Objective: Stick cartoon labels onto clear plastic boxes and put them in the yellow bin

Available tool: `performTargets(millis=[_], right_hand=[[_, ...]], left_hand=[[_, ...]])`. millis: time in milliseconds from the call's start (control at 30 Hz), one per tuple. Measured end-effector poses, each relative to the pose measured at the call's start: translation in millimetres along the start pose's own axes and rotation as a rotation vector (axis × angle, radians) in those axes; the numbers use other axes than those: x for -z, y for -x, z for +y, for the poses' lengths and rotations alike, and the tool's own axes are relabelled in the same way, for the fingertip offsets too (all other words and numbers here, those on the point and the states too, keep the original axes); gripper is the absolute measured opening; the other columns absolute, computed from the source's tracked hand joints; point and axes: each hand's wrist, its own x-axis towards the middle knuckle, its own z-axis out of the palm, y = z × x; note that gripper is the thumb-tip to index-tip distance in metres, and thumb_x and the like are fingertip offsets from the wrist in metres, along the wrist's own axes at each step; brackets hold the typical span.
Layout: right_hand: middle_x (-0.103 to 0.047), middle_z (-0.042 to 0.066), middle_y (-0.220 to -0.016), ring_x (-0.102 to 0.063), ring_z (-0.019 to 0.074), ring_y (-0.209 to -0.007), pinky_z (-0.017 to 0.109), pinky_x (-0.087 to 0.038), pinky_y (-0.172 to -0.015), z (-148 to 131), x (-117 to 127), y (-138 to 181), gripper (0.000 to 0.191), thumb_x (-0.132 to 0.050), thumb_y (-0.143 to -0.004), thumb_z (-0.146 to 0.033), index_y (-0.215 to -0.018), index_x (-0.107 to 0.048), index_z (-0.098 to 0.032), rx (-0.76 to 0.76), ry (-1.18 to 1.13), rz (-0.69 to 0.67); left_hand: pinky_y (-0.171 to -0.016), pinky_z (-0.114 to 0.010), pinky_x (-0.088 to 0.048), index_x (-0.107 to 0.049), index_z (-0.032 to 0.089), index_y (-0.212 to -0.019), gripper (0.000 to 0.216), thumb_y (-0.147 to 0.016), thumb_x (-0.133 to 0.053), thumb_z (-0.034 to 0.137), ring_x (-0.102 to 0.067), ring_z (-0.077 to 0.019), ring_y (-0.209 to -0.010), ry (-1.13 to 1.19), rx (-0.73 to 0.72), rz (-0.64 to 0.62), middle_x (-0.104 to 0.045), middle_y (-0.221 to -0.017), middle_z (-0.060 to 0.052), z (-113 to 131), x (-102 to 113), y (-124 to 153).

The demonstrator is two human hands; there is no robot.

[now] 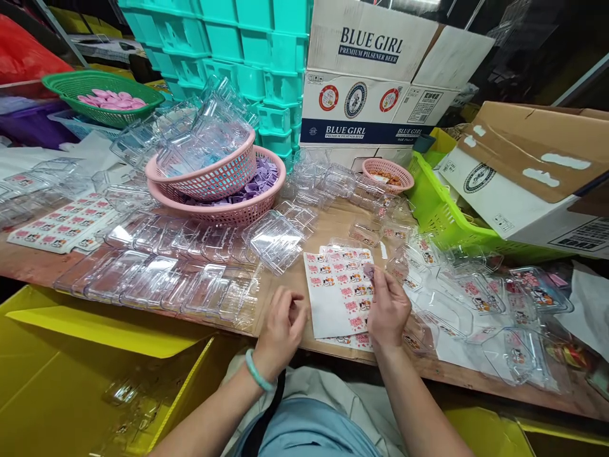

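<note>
Pink baskets 3; R hand pinches 1 sticker.

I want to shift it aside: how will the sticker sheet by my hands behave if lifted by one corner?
The sticker sheet looks paper-thin and lies flat on the table, so it would probably droop and feel very light. A second sheet seems to lie beneath it, so a push may slide it easily.

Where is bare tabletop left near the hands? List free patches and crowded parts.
Free: brown wooden table between the stacked pink plastic baskets and the white sticker sheet; a narrow strip between that sheet and the rows of clear plastic boxes, by the left hand. Crowded: stickered clear boxes right of the right hand pinching a small sticker.
</note>
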Motion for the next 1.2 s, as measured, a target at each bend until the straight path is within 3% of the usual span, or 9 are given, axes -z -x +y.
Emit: performTargets(millis=[167, 300, 433, 500, 600, 733, 933, 1067, 1200], right_hand=[[-0.067, 0.006, -0.115, -0.058, 0.0240, -0.113, 0.049, -0.041, -0.104, -23.7, 3.3, 24.2, 0.033, -0.061, -0.083, -0.018, -0.115, -0.064, -0.028, 0.606, 0.445, -0.571], [-0.056, 0.013, -0.129, -0.052, 0.0270, -0.120, 0.046, -0.047, -0.096, -17.3, 6.2, 32.2, 0.057, -0.064, -0.082, -0.039, -0.133, -0.047, -0.021, 0.155, 0.290, -0.450], [-0.069, 0.007, -0.082, -0.064, 0.0185, -0.072, 0.032, -0.052, -0.069, -16.6, 9.0, 9.2, 0.037, -0.060, -0.082, -0.051, -0.094, -0.069, -0.017, -0.343, 0.110, -0.566], [-0.069, 0.005, -0.078, -0.063, 0.0186, -0.072, 0.033, -0.051, -0.072, -18.6, 7.4, -13.7, 0.035, -0.062, -0.080, -0.051, -0.085, -0.069, -0.017, -0.268, 0.165, -0.486], [-0.067, 0.008, -0.108, -0.059, 0.0259, -0.103, 0.042, -0.044, -0.092, -13.4, -0.6, -54.6, 0.039, -0.064, -0.078, -0.050, -0.105, -0.065, -0.022, 0.062, 0.422, -0.374], [-0.059, 0.011, -0.124, -0.047, 0.0310, -0.124, 0.054, -0.028, -0.107, -0.5, -13.4, -95.1, 0.071, -0.075, -0.067, -0.040, -0.130, -0.047, -0.025, 0.277, 0.780, -0.688], [-0.059, 0.009, -0.120, -0.054, 0.0236, -0.116, 0.041, -0.041, -0.100, -35.0, 9.6, -91.2, 0.091, -0.077, -0.067, -0.040, -0.141, -0.025, -0.029, 0.087, 0.498, -0.983], [-0.061, 0.007, -0.116, -0.055, 0.0220, -0.116, 0.039, -0.041, -0.101, -45.8, 33.2, -73.8, 0.093, -0.080, -0.064, -0.037, -0.141, -0.030, -0.028, -0.079, 0.351, -1.183], [-0.057, 0.007, -0.128, -0.053, 0.0231, -0.117, 0.039, -0.044, -0.098, -30.0, 35.6, -58.4, 0.069, -0.080, -0.064, -0.041, -0.126, -0.051, -0.028, -0.157, 0.280, -0.874]], left_hand=[[-0.078, -0.028, -0.045, -0.064, 0.018, -0.098, 0.030, -0.081, -0.061, 0.043, -0.056, -0.0158, -0.085, 0.669, 0.278, -0.245, -0.062, -0.097, -0.006, 24.7, -16.8, -1.6], [-0.077, -0.026, -0.044, -0.068, 0.016, -0.086, 0.027, -0.076, -0.069, 0.041, -0.055, -0.0135, -0.083, 0.793, 0.364, -0.169, -0.064, -0.091, -0.005, 21.3, -23.8, -12.3], [-0.078, -0.028, -0.045, -0.071, 0.016, -0.091, 0.032, -0.072, -0.072, 0.042, -0.056, -0.0153, -0.086, 0.713, 0.341, -0.219, -0.066, -0.095, -0.007, 15.7, -22.6, -14.2], [-0.083, -0.030, -0.046, -0.070, 0.016, -0.096, 0.037, -0.071, -0.074, 0.042, -0.057, -0.0174, -0.092, 0.716, 0.379, -0.210, -0.066, -0.104, -0.009, 13.5, -22.7, -14.0], [-0.090, -0.035, -0.046, -0.067, 0.017, -0.105, 0.043, -0.070, -0.074, 0.042, -0.059, -0.0195, -0.098, 0.723, 0.399, -0.184, -0.063, -0.115, -0.010, 9.2, -25.2, -15.9], [-0.099, -0.037, -0.040, -0.062, 0.017, -0.115, 0.046, -0.076, -0.069, 0.041, -0.056, -0.0226, -0.111, 0.602, 0.202, -0.192, -0.062, -0.119, -0.011, 6.0, -30.7, -24.2], [-0.114, -0.037, -0.024, -0.042, 0.033, -0.138, 0.063, -0.080, -0.067, 0.034, -0.026, -0.0223, -0.140, 0.567, -0.086, -0.120, -0.031, -0.153, -0.003, 20.9, -22.5, -36.4], [-0.105, -0.037, -0.037, -0.055, 0.026, -0.129, 0.057, -0.075, -0.073, 0.031, -0.050, -0.0238, -0.121, 0.619, -0.044, -0.427, -0.055, -0.133, -0.009, 22.1, -17.4, -37.4], [-0.084, -0.031, -0.048, -0.064, 0.021, -0.117, 0.048, -0.073, -0.074, 0.036, -0.061, -0.0181, -0.095, 0.647, 0.249, -0.366, -0.065, -0.109, -0.009, 11.0, -23.6, -36.5]])
